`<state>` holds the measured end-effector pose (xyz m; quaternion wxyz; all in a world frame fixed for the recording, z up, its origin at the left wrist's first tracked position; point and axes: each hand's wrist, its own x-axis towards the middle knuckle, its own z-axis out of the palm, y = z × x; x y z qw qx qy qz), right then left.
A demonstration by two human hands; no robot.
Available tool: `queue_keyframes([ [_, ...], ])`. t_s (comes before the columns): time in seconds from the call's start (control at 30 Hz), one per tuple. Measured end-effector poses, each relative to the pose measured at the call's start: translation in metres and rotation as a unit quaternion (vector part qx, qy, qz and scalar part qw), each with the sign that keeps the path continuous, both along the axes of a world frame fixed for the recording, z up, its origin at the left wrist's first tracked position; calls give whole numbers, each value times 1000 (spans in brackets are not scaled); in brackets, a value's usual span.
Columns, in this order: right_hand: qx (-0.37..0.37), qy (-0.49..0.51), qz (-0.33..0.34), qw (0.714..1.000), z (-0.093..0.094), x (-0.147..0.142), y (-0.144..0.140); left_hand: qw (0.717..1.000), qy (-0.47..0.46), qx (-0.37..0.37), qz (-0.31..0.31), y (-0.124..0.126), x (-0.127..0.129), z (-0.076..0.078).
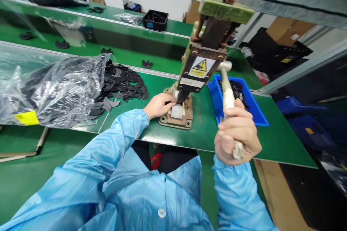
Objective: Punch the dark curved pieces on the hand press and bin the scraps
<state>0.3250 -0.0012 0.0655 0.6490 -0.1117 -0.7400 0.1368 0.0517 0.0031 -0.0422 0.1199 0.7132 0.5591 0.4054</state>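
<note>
A hand press [202, 66] with a yellow warning label stands on the green bench. My right hand [237, 133] is closed around its taped lever handle [227, 92], pulled down toward me. My left hand [159, 105] rests on the press base [187, 122], fingertips at a small black part under the ram, next to a white pad [176, 111]. A pile of black curved flat parts [121, 85] lies just left of my left hand. Both arms wear light blue sleeves.
A clear plastic bag [51, 90] of the same black parts, with a yellow tag, lies at the left. A blue bin [257, 113] holding black parts sits right of the press. A black tray [155, 20] and more bags stand on the far bench. Cardboard boxes sit at the back right.
</note>
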Motion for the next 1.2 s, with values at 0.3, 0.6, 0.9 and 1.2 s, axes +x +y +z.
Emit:
queue_keyframes([
  [0.3,10,61,-14,998,-10,-11,6,949,266,-96,141,-31,-118,16],
  [0.6,10,26,-9,1000,-8,-4,4,936,320,-120,88,-54,-83,6],
  [0.9,-3,32,-20,999,-10,-6,1,970,207,-111,-54,-128,-69,5],
  [1.2,9,21,-17,1000,-10,-5,4,954,277,-112,18,-165,-24,-1],
])
